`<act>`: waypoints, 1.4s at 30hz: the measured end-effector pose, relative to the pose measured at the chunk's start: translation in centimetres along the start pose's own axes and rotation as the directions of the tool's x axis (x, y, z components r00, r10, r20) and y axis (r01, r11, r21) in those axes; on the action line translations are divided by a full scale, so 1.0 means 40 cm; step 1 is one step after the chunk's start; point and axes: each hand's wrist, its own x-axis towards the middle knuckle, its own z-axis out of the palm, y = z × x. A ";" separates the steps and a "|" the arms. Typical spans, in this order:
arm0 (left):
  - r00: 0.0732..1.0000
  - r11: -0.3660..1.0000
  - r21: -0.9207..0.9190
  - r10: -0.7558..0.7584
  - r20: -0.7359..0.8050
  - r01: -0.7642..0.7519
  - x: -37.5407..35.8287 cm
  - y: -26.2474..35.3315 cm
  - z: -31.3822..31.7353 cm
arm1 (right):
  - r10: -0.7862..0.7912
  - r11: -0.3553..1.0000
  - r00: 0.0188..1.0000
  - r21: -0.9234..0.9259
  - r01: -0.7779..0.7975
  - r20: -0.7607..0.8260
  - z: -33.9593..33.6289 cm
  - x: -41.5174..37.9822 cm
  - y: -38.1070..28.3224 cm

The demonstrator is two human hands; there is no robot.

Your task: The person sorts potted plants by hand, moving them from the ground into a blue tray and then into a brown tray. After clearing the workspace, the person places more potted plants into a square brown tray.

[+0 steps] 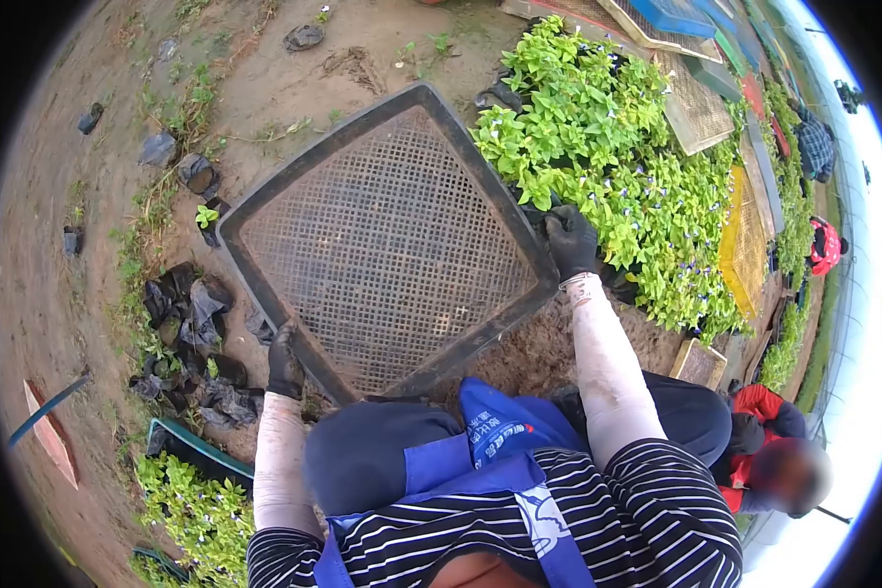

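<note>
A black square plastic mesh tray (387,235) with a raised rim is tilted in front of me, its lattice base smeared with soil. My left hand (284,365), in a dark glove, is closed around its lower left edge. On the right edge, near the corner, my right hand (570,242) grips the rim, also in a dark glove. Nothing lies on the tray. Leafy green plants (598,127) with small pale and purple flowers stand close beyond my right hand. Crumpled black plastic plant bags (206,314) lie on the soil left of the tray.
Several coloured trays, among them a yellow tray (745,240), rest among the plants at right. A green-rimmed tray (191,451) stands by potted plants at lower left. A person in red (764,421) is close at right; other people are farther off. Bare soil (59,323) stretches leftward.
</note>
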 end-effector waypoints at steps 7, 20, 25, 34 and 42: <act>0.976 0.979 0.031 0.203 -0.085 -0.201 0.057 0.163 -0.079 | -0.028 0.978 0.996 0.206 0.009 0.088 -0.006 -0.025 -0.087; 0.954 0.818 0.551 0.273 -0.122 -0.164 0.047 0.056 -0.108 | -0.586 0.809 0.127 0.588 0.027 0.800 0.220 -0.443 -0.460; 0.987 0.986 0.080 0.150 -0.059 -0.146 0.025 0.034 -0.127 | -0.332 0.919 0.871 0.331 0.213 0.361 0.149 -0.165 -0.198; 0.975 0.946 0.276 0.203 -0.091 -0.171 0.006 -0.007 -0.157 | 0.077 0.984 0.923 -0.178 -0.009 0.376 0.257 0.084 -0.022; 0.974 0.903 0.370 0.225 0.028 -0.219 0.059 0.029 -0.229 | -0.351 0.917 0.925 0.253 0.307 0.146 0.141 0.010 -0.284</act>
